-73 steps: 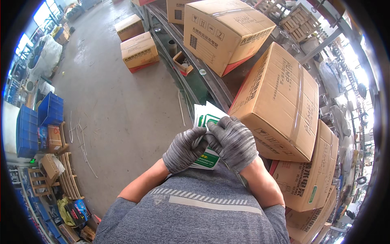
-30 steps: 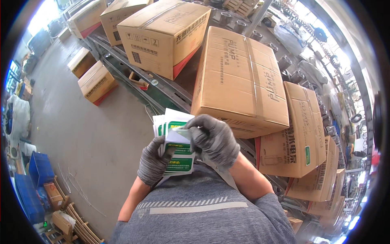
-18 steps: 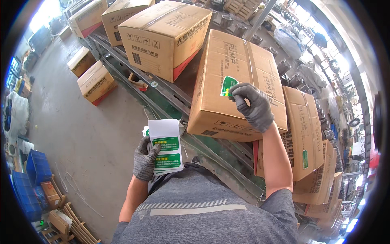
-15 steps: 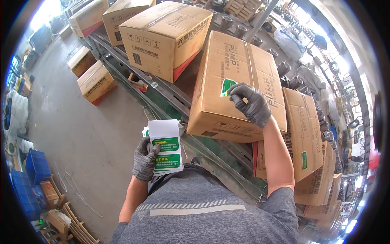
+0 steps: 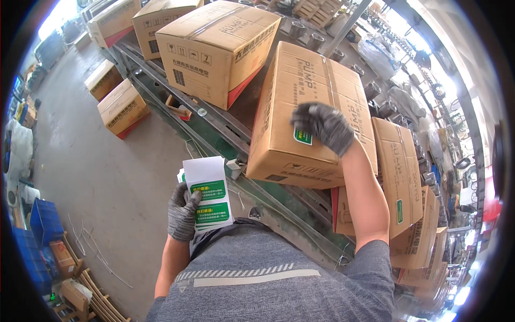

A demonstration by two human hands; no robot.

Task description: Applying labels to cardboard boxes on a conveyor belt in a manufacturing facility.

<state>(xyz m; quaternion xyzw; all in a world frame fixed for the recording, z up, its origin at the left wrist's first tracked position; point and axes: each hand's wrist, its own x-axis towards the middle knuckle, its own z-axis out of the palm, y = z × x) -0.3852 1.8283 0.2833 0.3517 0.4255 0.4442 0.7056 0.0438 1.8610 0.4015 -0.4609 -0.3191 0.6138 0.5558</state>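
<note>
My left hand, in a grey glove, grips a stack of green-and-white sticker sheets near my waist. The thumb lies over the sheets, and a white blank part stands up at their top. My gloved right hand is over the top face of a large brown carton. Its fingers are bent and drawn together, with the fingertips hidden. Just below them a green sticker lies against the carton, its upper part covered by the hand.
The carton rests on a metal roller conveyor, with another carton farther along. At right, a tilted carton bears a green sticker. Two smaller cartons stand on the floor at left. Blue bins are at the far left.
My right hand has moved slightly up and left across the sticker, whose lower part now shows beneath the fingers. My left hand and the sheets have shifted a little to the left.
</note>
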